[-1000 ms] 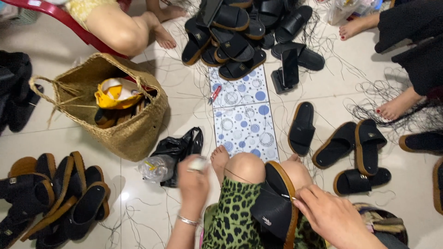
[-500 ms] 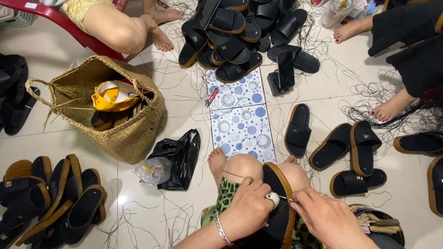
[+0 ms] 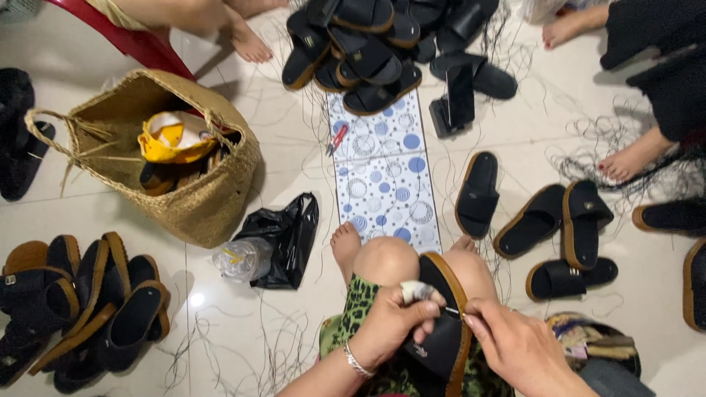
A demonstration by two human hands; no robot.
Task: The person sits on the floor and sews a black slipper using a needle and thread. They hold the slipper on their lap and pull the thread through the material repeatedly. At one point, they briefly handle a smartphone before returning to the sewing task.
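A black sandal (image 3: 441, 323) with a tan edge lies on the person's lap, between the two knees, its toe end pointing away from the body. The left hand (image 3: 393, 323) is closed on the sandal's left side, fingers curled over the strap; a small pale lump (image 3: 415, 292) sits under the thumb, and a thin bracelet (image 3: 356, 362) is on the wrist. The right hand (image 3: 515, 345) is just beside the sandal on the right, its thumb and forefinger pinched together on something very thin, maybe a needle (image 3: 454, 311); I cannot tell it for sure. The two hands almost touch over the sandal.

In front of the knees a blue-dotted tile (image 3: 382, 169) lies on the white floor (image 3: 220, 345), with a small red tool (image 3: 337, 140) at its left edge. Left of the bare foot are a black plastic bag (image 3: 283, 235) and a crumpled clear bottle (image 3: 239, 259), touching each other. Further left stands a woven basket (image 3: 191, 198) with a yellow thing (image 3: 173, 140) inside. Heaps of black sandals lie at the top (image 3: 360, 44) and at the lower left (image 3: 81, 301), and loose ones at the right (image 3: 559, 228). Dark threads (image 3: 632, 162) are scattered on the floor. Other persons' bare feet (image 3: 632, 158) show at the top and right.
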